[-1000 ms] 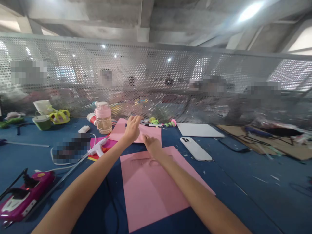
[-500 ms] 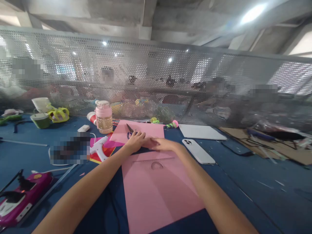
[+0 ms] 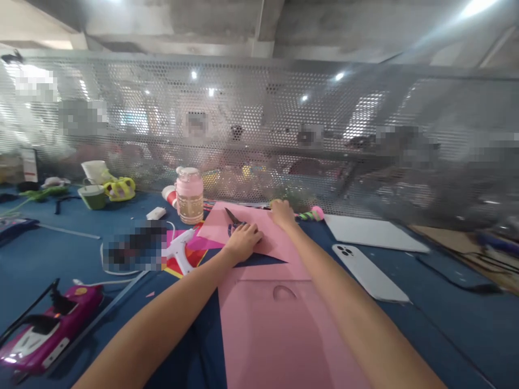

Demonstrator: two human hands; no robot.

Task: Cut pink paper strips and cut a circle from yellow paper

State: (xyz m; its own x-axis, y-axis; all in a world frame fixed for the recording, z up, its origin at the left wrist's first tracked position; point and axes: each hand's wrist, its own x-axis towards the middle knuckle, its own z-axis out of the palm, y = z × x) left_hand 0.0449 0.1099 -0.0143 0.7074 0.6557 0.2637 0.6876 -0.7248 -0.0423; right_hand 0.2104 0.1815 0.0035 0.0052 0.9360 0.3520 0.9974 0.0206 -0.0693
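Observation:
My left hand (image 3: 243,241) lies curled over the handles of a pair of dark scissors (image 3: 232,217), whose blades point away to the left. The scissors rest on a pink paper sheet (image 3: 270,240) at the far side of the blue table. My right hand (image 3: 283,212) reaches further, to that sheet's far edge; its fingers are bent over a small yellowish thing I cannot name. A second, larger pink sheet (image 3: 275,335) with a small arch-shaped cut (image 3: 284,293) lies between my forearms.
A pink bottle (image 3: 190,194), a white glue gun (image 3: 181,252) and coloured paper lie to the left. A pink toy car (image 3: 44,330) sits near left. A white phone (image 3: 370,273) and a flat white slab (image 3: 375,233) lie right. A perforated metal screen (image 3: 284,124) backs the table.
My right hand left its place beside my left hand and moved forward to the far edge of the pink sheet. My left hand stayed on the scissors. The view shifted slightly.

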